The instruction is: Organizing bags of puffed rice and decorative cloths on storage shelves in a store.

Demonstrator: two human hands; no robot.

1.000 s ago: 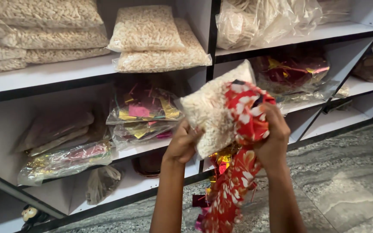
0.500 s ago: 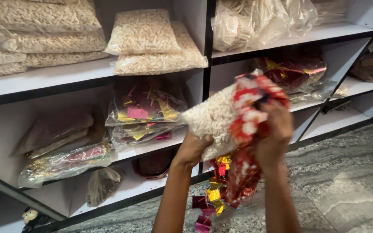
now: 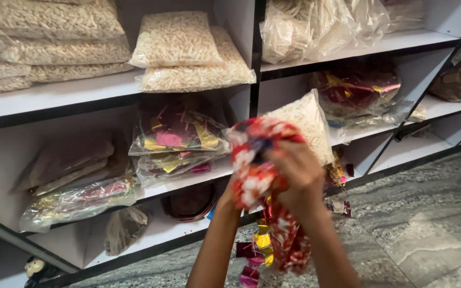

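Observation:
Both my hands are raised in front of the shelves. My right hand (image 3: 300, 173) grips a red and white patterned cloth (image 3: 256, 160) whose lower end hangs down with shiny gold and pink foil pieces (image 3: 257, 250). My left hand (image 3: 229, 200) is mostly hidden behind the cloth and seems to hold it from below. Behind the cloth, a clear bag of white puffed grain (image 3: 306, 121) is held up against my hands; which hand carries it I cannot tell.
White shelving (image 3: 60, 96) fills the view. Several bags of puffed grain (image 3: 177, 40) lie on the top shelf. Bags of coloured foil items (image 3: 177, 138) and red cloth (image 3: 356, 88) lie on the middle shelf. A round dark plate (image 3: 190, 202) stands lower down. Grey stone floor (image 3: 428, 224) lies on the right.
The cloth has been brought in front of the grain bag, and my hands have closed together around it. The view has shifted slightly right.

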